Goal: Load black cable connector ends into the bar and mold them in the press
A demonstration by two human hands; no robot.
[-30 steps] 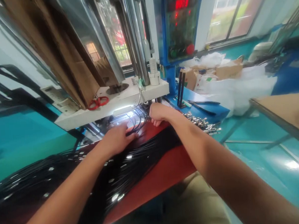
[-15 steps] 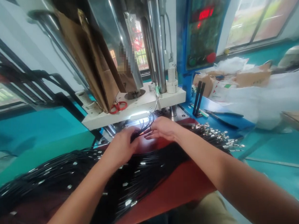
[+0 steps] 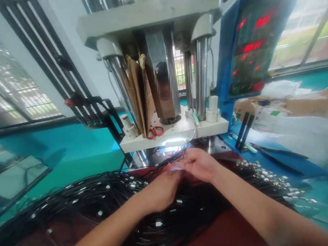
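Note:
Both my hands are close together just in front of a press. My right hand (image 3: 201, 164) has its fingers closed around thin black cables (image 3: 165, 161), which run off to the left. Right beside it and slightly lower, my left hand (image 3: 166, 189) is closed, its fingertips nearly touching my right fingers; what it pinches is hidden. A large bundle of black cables with small silvery connectors (image 3: 101, 186) spreads under and around both hands on a dark red surface (image 3: 227, 228). At the right, many silvery cable ends (image 3: 273, 180) stick out in a cluster.
The white press plate (image 3: 175, 134) stands ahead on metal columns, with a lit lamp (image 3: 175, 143) beneath. Red-handled scissors (image 3: 155, 132) and cardboard (image 3: 141, 102) rest on it. A blue control box (image 3: 247, 55) shows red digits. Black tweezers (image 3: 280, 156) lie at the right.
The view has tilted up and turned left, showing more of the press. My left hand has moved off the cables, lower and toward my right hand; my right hand now grips them.

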